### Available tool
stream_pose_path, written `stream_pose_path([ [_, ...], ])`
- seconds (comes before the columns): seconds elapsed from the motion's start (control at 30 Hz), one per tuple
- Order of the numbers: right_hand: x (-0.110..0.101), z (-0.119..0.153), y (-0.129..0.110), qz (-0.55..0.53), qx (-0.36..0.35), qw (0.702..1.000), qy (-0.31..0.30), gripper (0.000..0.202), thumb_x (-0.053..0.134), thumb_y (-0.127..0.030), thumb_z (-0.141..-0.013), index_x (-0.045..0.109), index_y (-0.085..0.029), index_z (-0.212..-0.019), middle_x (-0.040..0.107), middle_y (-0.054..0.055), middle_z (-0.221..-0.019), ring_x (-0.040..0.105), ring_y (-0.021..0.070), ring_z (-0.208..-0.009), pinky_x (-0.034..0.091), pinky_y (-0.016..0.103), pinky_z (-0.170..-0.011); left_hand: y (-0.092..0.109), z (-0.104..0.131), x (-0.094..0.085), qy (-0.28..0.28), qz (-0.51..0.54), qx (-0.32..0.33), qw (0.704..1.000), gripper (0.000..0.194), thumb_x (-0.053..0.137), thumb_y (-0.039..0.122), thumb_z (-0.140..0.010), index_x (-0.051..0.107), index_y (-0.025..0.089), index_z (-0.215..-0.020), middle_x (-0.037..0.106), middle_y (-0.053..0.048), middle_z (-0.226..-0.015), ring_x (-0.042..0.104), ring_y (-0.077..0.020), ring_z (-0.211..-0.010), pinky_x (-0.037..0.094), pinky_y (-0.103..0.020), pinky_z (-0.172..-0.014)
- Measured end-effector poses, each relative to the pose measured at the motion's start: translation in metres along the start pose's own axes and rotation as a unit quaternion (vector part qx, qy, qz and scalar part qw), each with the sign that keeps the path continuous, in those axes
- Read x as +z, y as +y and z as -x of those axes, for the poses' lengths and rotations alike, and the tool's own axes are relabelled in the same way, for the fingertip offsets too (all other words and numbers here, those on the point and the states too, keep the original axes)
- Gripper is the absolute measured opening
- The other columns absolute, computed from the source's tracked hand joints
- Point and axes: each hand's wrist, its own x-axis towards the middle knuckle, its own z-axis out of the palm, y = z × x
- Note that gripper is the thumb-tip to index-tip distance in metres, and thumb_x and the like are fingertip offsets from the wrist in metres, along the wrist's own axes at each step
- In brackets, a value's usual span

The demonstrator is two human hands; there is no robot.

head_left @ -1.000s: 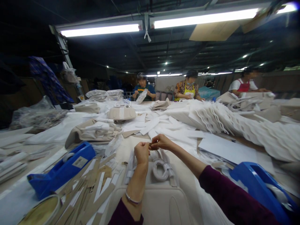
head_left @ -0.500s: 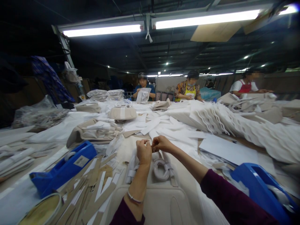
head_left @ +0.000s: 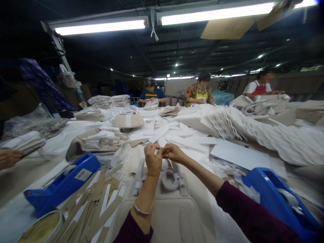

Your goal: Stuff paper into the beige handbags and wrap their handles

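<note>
Fingertips together, my left hand [head_left: 153,160] and my right hand [head_left: 173,153] meet above a beige handbag [head_left: 162,216] that lies flat before me. Both hands are closed in a pinch. Whatever sits between the fingers is too small and too hidden to name. Just below them, a plastic-wrapped coiled strap [head_left: 170,180] rests on the bag's upper part. Clear wrapping also covers a handle part [head_left: 138,180] left of my left wrist. My forearms hide some of the bag.
Blue tape dispensers stand at left [head_left: 63,182] and right [head_left: 280,202]. Cardboard strips [head_left: 96,199] and a round tin [head_left: 42,227] lie front left. White foam sheets [head_left: 227,121] pile up at right. Co-workers stand across the table; another person's hand [head_left: 10,158] reaches in at left.
The view has shifted slightly, and my hands stay pinched together over the bag. At far left, another person's hand has come in beside a stack. A co-worker opposite has lowered a plastic-wrapped item.
</note>
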Motion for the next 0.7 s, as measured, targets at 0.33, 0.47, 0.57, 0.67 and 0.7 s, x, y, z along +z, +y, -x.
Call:
stream_pose_path([
  [0.33,-0.01,0.047,-0.016,0.333,-0.268,0.903,0.031,0.014,0.061,-0.01,-0.081,0.066,-0.021,-0.075,0.062,0.005,-0.1,0.048,0.0209,-0.096,0.033,0.037,-0.083,-0.015,0.006,0.012,-0.19,0.118,-0.175,0.959,0.023,0.041,0.01,-0.071,0.064,0.015,-0.075,0.065,-0.002,-0.071,0.057,-0.0103,-0.057,0.042,-0.019,-0.052],
  [0.47,-0.007,0.058,-0.038,0.401,-0.345,0.848,-0.018,0.018,0.05,-0.016,-0.091,0.06,-0.019,-0.075,0.062,0.006,-0.094,0.048,0.0198,-0.094,0.035,0.036,-0.081,-0.015,0.006,0.009,-0.196,0.087,-0.152,0.965,0.025,0.044,0.005,-0.068,0.066,0.015,-0.073,0.068,-0.001,-0.072,0.06,-0.0126,-0.068,0.047,-0.023,-0.067],
  [0.57,-0.007,0.069,-0.05,0.371,-0.349,0.86,-0.034,0.024,0.044,-0.015,-0.093,0.058,-0.019,-0.074,0.062,0.005,-0.082,0.051,0.0178,-0.084,0.037,0.033,-0.075,-0.011,0.006,0.007,-0.201,0.058,-0.137,0.968,0.026,0.048,0.003,-0.067,0.069,0.016,-0.072,0.069,-0.002,-0.076,0.061,-0.0148,-0.076,0.046,-0.026,-0.076],
  [0.67,-0.011,0.078,-0.049,0.264,-0.279,0.923,0.027,0.026,0.04,-0.014,-0.094,0.058,-0.019,-0.076,0.064,0.004,-0.081,0.055,0.0158,-0.08,0.04,0.03,-0.073,-0.004,0.006,0.005,-0.208,0.018,-0.111,0.972,0.027,0.05,0.002,-0.068,0.071,0.018,-0.072,0.07,-0.003,-0.081,0.059,-0.0173,-0.084,0.044,-0.028,-0.082],
  [0.7,-0.013,0.08,-0.047,0.213,-0.234,0.947,0.063,0.024,0.041,-0.015,-0.094,0.058,-0.02,-0.077,0.064,0.004,-0.081,0.057,0.0151,-0.079,0.042,0.029,-0.074,-0.001,0.006,0.004,-0.215,0.003,-0.098,0.972,0.027,0.051,0.002,-0.068,0.072,0.019,-0.072,0.07,-0.003,-0.083,0.059,-0.0182,-0.088,0.043,-0.029,-0.084],
])
